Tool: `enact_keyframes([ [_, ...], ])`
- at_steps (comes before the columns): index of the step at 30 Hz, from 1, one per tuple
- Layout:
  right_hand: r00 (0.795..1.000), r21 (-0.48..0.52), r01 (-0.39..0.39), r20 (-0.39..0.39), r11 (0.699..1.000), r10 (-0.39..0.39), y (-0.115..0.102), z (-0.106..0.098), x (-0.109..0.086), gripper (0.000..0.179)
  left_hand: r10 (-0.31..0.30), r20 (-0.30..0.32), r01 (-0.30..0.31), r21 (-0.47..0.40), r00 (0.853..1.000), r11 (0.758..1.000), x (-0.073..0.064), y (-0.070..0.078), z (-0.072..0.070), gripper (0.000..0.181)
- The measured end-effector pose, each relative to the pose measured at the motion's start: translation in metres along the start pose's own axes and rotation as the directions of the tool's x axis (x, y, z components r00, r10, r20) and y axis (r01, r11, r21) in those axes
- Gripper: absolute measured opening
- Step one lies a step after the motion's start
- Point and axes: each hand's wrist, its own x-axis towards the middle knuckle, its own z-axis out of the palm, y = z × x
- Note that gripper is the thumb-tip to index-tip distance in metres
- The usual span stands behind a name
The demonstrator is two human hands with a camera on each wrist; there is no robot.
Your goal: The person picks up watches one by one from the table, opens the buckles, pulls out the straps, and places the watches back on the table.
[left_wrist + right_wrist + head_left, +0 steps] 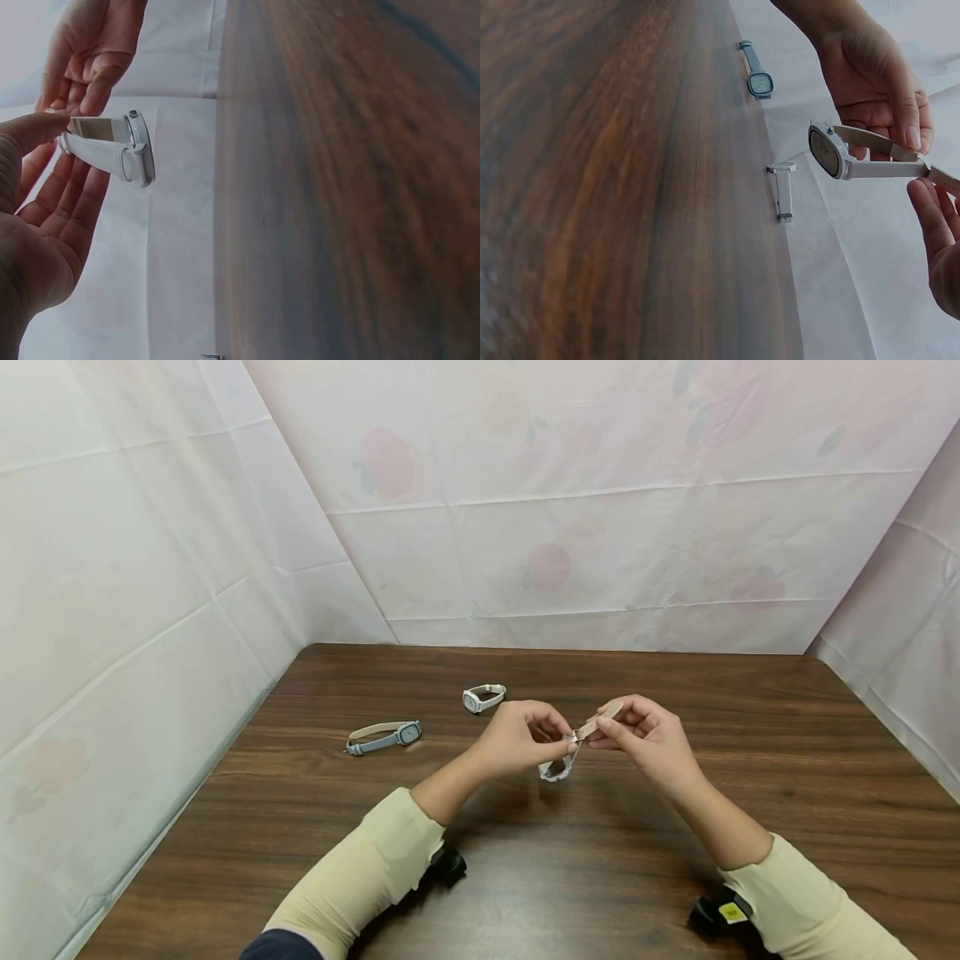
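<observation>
A white wristwatch [557, 772] hangs from its strap just above the table, between both hands. My left hand [517, 740] pinches the strap near its buckle between thumb and fingers. With thumb and fingers, my right hand [657, 745] holds the loose strap end [600, 722], whose pale beige inner side shows. In the right wrist view the strap forms a loop behind the watch case [827, 152], and its holed end [946, 180] sticks out past the buckle. The left wrist view shows the case [142, 154] side-on; fingers partly hide the buckle.
A second white watch [472, 702] stands on the brown wooden table [787, 760] beyond my left hand. Farther left lies a light blue watch [381, 740], its strap curved in a loop. Pale fruit-printed cloth [600, 552] walls the back and sides.
</observation>
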Motion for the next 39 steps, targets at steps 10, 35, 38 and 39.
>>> enact_keyframes([
  [10,1.0,-0.01,-0.001,-0.008,1.0,0.001,-0.003,0.002,0.001,0.013,-0.002,-0.013,0.002,-0.006,1.0,1.0,-0.001,-0.003,0.0,0.01],
  [35,0.997,-0.079,0.065,-0.039,0.995,-0.068,-0.015,-0.003,0.01,0.009,-0.193,0.144,0.202,-0.051,0.971,0.978,0.001,-0.015,-0.004,0.033],
  [38,0.995,-0.063,0.079,-0.056,0.995,-0.082,-0.017,-0.004,0.011,0.007,-0.203,0.145,0.214,-0.067,0.968,0.974,0.001,-0.016,-0.006,0.029],
  [39,0.994,-0.056,0.08,-0.068,0.995,-0.084,-0.017,-0.004,0.011,0.008,-0.205,0.141,0.217,-0.072,0.969,0.974,0.002,-0.016,-0.006,0.028],
])
